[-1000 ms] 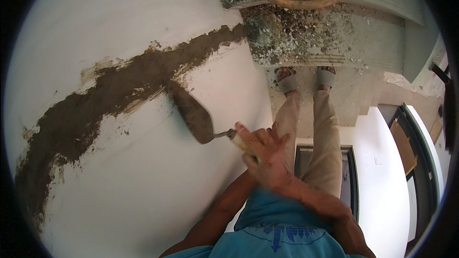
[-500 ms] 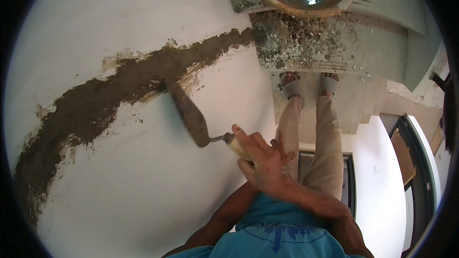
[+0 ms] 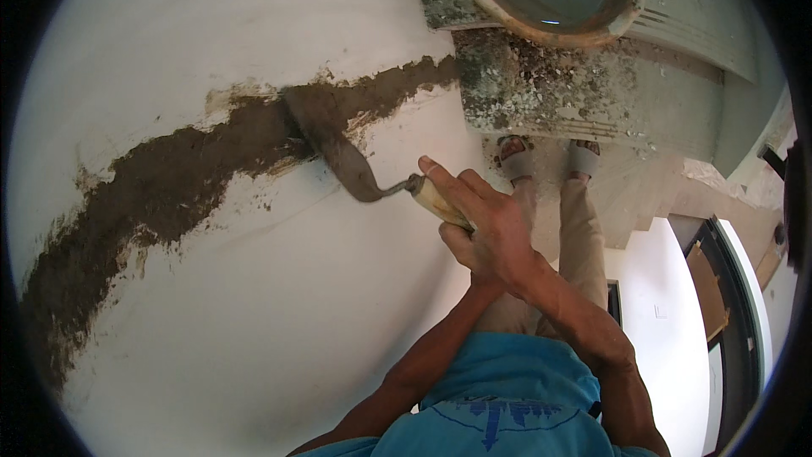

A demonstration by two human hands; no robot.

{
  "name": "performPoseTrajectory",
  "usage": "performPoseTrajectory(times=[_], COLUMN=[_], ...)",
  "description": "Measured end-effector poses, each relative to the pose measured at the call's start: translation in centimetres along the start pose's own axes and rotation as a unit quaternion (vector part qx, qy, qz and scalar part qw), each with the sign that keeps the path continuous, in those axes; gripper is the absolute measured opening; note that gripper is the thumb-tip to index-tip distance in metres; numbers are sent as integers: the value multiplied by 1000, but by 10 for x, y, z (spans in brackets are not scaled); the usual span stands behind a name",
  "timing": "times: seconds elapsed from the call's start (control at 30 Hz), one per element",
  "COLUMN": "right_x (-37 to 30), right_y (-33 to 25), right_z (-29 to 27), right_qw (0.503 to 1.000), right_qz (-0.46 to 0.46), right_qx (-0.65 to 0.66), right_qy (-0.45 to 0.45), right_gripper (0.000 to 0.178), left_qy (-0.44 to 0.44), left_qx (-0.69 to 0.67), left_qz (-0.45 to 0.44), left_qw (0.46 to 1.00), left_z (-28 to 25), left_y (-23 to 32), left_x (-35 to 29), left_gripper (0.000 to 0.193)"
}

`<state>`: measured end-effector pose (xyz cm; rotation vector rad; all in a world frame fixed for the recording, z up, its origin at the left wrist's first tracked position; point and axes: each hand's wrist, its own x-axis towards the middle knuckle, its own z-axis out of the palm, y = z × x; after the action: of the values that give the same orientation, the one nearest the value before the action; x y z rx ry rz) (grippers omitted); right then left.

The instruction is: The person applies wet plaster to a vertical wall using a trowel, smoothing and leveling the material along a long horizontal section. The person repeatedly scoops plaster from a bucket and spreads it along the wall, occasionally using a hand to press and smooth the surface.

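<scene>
Brown-smeared trowel [image 3: 345,162], near ctr of head view, blade on mortar band [image 3: 169,171]: prob. light, stiff, slick if wet; best held by pale handle [image 3: 436,201], where my R hand [image 3: 501,227] is wrapped. L hand hidden, can't tell its grip.

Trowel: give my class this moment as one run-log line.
right hand: holding trowel; trowel: partly over brown strip; strip: on white wall

The right hand [image 3: 497,224] holds a trowel [image 3: 348,165] across brown mortar [image 3: 182,165] (white wall [image 3: 296,305] around).
</scene>
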<state>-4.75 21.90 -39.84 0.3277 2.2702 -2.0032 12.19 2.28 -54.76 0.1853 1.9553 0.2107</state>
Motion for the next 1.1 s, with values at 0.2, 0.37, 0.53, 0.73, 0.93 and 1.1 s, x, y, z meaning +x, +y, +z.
performPoseTrajectory(times=[0.2,0.37,0.53,0.73,0.93,1.1], right_x=[19,21,11,18,-18,-15], right_y=[4,-35,-44,-48,-60,-50], right_z=[-6,-16,-28,-17,-23,-11], right_qw=[996,999,995,998,992,998], right_qz=[-19,-48,-77,-60,-84,-31], right_qx=[43,-11,46,19,59,55], right_qy=[71,-11,-30,-1,-77,1], right_gripper=[80,83,83,87,88,86], left_qy=[-4,-4,-7,-16,-26,-30], left_qx=[-15,-26,-30,-41,-56,-69], left_qz=[-22,-28,-36,-43,-41,-37], left_qw=[1000,999,999,998,997,997], left_z=[-12,-18,-22,-24,-26,-27], left_y=[10,14,19,20,17,14], left_x=[5,12,12,11,2,-6], left_gripper=[80,81,81,82,82,83])
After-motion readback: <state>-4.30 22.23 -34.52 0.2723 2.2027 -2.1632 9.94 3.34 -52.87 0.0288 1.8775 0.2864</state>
